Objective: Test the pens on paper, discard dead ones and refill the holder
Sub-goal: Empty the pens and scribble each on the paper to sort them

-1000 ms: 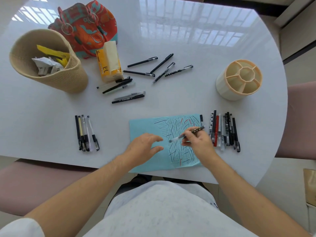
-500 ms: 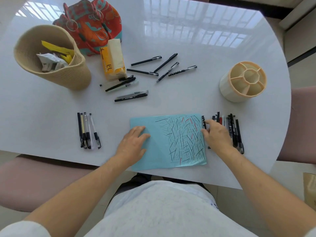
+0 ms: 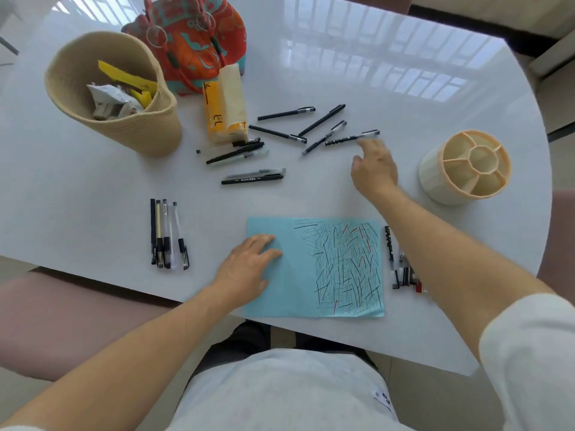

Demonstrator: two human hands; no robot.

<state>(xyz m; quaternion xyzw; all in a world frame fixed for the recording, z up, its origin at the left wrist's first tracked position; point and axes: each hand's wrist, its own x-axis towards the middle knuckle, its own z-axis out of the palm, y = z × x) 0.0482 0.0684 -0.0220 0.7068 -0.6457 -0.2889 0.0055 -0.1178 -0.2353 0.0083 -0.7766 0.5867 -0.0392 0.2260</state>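
The pen holder [image 3: 465,168] stands with its compartments bare; the woven basket [image 3: 113,91] holds crumpled wrappers. The right hand [image 3: 375,171] reaches, fingers loose, touching a patterned pen [image 3: 351,138], while the left hand [image 3: 249,269] lies flat on the scribbled blue paper [image 3: 314,265]. The tissue pack's [image 3: 225,107] print is unreadable.

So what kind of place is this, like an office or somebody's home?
Probably a home, at a dining-style table rather than an office desk: a glossy white table with pink upholstered chairs, a patterned cloth handbag and a pack of tissues beside the loose pens.
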